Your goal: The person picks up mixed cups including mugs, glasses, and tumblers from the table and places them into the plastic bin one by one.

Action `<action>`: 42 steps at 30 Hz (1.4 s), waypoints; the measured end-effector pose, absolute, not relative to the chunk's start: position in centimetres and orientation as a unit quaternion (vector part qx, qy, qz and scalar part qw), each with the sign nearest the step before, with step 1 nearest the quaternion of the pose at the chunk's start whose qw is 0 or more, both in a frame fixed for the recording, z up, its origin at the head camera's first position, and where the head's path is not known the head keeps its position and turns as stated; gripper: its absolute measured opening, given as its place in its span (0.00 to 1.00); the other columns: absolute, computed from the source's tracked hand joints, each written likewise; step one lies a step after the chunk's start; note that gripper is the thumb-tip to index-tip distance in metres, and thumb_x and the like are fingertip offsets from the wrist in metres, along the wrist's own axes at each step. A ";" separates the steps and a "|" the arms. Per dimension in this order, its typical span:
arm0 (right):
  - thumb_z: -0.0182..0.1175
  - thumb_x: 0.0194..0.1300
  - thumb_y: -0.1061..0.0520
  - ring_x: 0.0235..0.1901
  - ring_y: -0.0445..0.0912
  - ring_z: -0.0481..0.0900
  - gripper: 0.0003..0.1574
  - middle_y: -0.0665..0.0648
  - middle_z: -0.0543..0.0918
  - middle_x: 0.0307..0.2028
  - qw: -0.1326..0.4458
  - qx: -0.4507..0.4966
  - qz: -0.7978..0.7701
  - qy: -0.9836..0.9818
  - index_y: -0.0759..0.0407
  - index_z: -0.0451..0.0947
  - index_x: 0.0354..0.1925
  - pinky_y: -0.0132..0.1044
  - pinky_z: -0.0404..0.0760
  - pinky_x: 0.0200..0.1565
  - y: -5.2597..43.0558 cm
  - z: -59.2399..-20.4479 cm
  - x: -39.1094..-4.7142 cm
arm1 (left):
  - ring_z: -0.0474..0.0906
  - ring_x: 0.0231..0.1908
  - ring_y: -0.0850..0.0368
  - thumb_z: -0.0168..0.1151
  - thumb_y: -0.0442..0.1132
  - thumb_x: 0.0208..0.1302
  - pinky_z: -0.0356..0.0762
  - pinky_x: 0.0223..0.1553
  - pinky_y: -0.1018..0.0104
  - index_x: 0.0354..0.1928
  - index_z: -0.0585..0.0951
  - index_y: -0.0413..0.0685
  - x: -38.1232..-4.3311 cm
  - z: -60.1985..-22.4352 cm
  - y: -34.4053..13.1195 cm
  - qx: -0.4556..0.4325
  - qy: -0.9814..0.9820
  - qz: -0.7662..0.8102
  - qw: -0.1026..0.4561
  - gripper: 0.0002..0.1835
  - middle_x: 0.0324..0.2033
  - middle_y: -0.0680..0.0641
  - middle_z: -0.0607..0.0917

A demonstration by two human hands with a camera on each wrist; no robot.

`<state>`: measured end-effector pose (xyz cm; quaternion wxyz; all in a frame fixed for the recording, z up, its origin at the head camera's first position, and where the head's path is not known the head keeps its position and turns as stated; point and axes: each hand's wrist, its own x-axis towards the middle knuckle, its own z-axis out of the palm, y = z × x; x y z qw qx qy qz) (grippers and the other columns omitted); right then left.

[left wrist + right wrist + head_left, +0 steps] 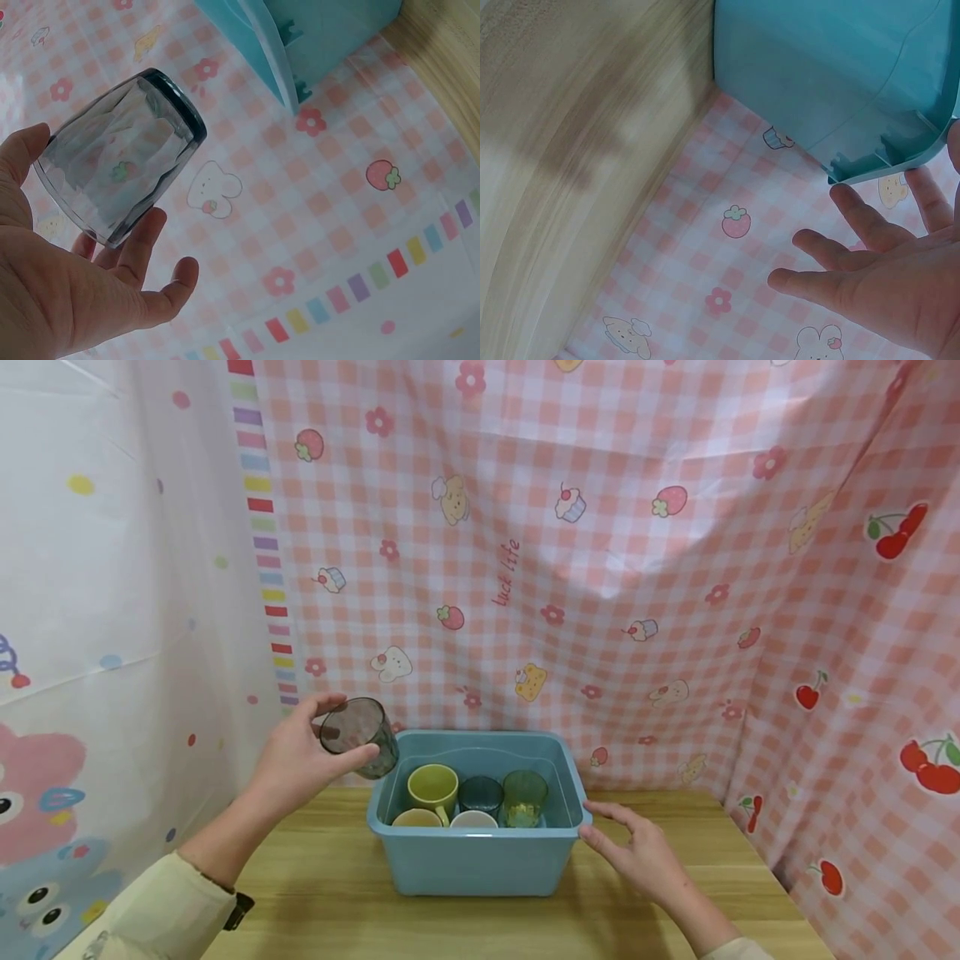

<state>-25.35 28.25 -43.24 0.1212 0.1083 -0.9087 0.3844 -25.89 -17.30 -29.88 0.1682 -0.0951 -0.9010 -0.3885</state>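
Note:
A tinted grey drinking glass [381, 745] is held by its sides, tilted, between the thumb and fingers of my left hand [303, 753]. It is above and beside the left rim of a blue plastic bin [480, 864]; the left wrist view also shows the glass [124, 157] near the bin's outer edge. My right hand [637, 852] touches the bin's right rim with its fingertips and thumb, fingers mostly straight and spread. In the bin stand a yellow-green mug [433, 783], a dark blue glass [481, 795], a green glass [527, 789], an orange-tan cup [417, 818] and a white cup [474, 820].
The bin stands on a wooden table [315, 877]. A pink checked cloth [510, 635] hangs right behind it and along the right side. A white printed curtain [172, 568] hangs at the left. A dark band [238, 912] is on my left sleeve.

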 end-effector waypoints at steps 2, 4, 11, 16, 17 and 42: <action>0.66 0.75 0.37 0.71 0.65 0.77 0.32 0.61 0.84 0.68 0.120 0.106 0.386 -0.909 0.48 0.81 0.69 0.67 0.80 0.65 28.3 -43.3 -25.4 | 0.80 0.61 0.40 0.78 0.60 0.62 0.85 0.50 0.52 0.78 0.66 0.46 -25.9 -29.9 -17.2 -0.095 -0.902 -0.387 0.166 0.50 0.74 0.40 0.75; 0.66 0.75 0.37 0.71 0.64 0.77 0.32 0.60 0.83 0.68 0.117 0.107 0.386 -0.909 0.48 0.81 0.70 0.67 0.79 0.66 28.3 -43.3 -25.4 | 0.80 0.61 0.40 0.78 0.60 0.62 0.85 0.50 0.54 0.78 0.66 0.47 -26.0 -29.9 -17.1 -0.095 -0.902 -0.387 0.166 0.49 0.74 0.40 0.75; 0.66 0.74 0.37 0.71 0.62 0.77 0.32 0.59 0.84 0.68 0.115 0.105 0.386 -0.909 0.47 0.81 0.69 0.66 0.80 0.65 28.3 -43.4 -25.6 | 0.80 0.61 0.40 0.78 0.59 0.62 0.85 0.50 0.52 0.78 0.67 0.46 -26.2 -30.0 -16.7 -0.100 -0.902 -0.387 0.163 0.49 0.74 0.40 0.75; 0.66 0.75 0.38 0.71 0.62 0.78 0.31 0.59 0.84 0.67 0.120 0.111 0.387 -0.908 0.47 0.81 0.69 0.66 0.80 0.65 28.3 -43.5 -25.4 | 0.80 0.60 0.41 0.78 0.58 0.62 0.84 0.48 0.57 0.77 0.67 0.45 -26.4 -30.3 -16.3 -0.105 -0.900 -0.392 0.160 0.49 0.74 0.40 0.75; 0.66 0.75 0.38 0.71 0.62 0.78 0.31 0.59 0.84 0.67 0.121 0.113 0.387 -0.907 0.47 0.81 0.69 0.66 0.81 0.65 28.3 -43.4 -25.4 | 0.80 0.60 0.41 0.79 0.58 0.62 0.84 0.48 0.57 0.77 0.67 0.45 -26.4 -30.3 -16.2 -0.106 -0.899 -0.395 0.158 0.49 0.74 0.40 0.75; 0.67 0.75 0.39 0.37 0.42 0.78 0.30 0.59 0.84 0.68 0.112 0.100 0.377 -0.914 0.46 0.81 0.69 0.43 0.81 0.50 28.2 -42.7 -25.2 | 0.83 0.56 0.41 0.80 0.55 0.61 0.89 0.47 0.55 0.76 0.69 0.46 -27.6 -30.2 -14.4 -0.120 -0.890 -0.416 0.146 0.47 0.72 0.41 0.77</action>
